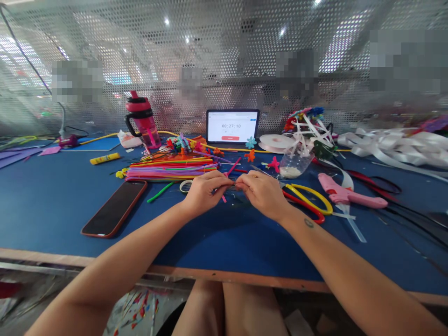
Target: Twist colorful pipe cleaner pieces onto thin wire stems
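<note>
Both hands meet at the middle of the table, fingertips almost touching. My left hand [207, 191] is closed in a pinch around a pink pipe cleaner [234, 167], whose ends stick out above and below the fingers. My right hand [263, 192] is pinched too; whatever small thing sits between its fingertips is hidden. Behind the left hand lies a bundle of coloured pipe cleaners [171, 169], with a roll of tape [185, 186] partly covered by the hand. Scissors with yellow and red handles [313, 198] lie beside my right hand.
A phone [115, 209] and a green pipe cleaner [160, 192] lie left; a pink glue gun [350, 192] lies right. Behind stand a pink bottle [144, 121], a tablet with a timer [232, 126], a ribbon spool [276, 142] and a plastic cup [296, 163]. White ribbon [392, 147] is heaped far right.
</note>
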### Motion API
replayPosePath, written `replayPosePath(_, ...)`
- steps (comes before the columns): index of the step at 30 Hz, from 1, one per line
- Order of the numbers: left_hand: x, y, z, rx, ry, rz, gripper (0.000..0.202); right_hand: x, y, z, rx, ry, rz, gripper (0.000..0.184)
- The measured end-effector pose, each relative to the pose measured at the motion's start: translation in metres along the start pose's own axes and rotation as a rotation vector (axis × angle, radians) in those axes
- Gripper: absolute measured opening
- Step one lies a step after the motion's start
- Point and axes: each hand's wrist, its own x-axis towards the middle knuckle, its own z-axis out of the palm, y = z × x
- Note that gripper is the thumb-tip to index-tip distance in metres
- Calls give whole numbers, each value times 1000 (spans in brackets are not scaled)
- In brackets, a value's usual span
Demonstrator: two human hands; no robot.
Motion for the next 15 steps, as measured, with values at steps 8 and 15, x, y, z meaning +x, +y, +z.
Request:
replayPosePath(8, -1, 1, 0, 35, -39, -7, 19, 0, -5, -1, 68, -59, 34, 18)
replayPosePath(15, -1, 1, -1, -26, -72, -148, 38, 0, -2, -1, 1, -42, 15, 21)
